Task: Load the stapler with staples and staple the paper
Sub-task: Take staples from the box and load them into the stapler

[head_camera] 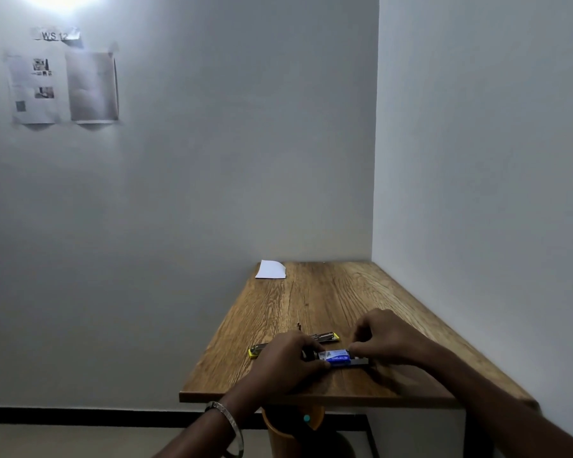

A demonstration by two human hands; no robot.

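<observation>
Near the front edge of the wooden table (328, 292), a small blue staple box (337, 356) is pinched between the curled fingers of the left hand (286, 361) and right hand (382, 337), the opened yellow-tipped stapler (325, 337) lying just behind, the white paper (271, 269) at the far-left corner.

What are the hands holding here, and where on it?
Both grip the blue stapler on the table: left hand at its left end, right hand pinching its right end.
</observation>
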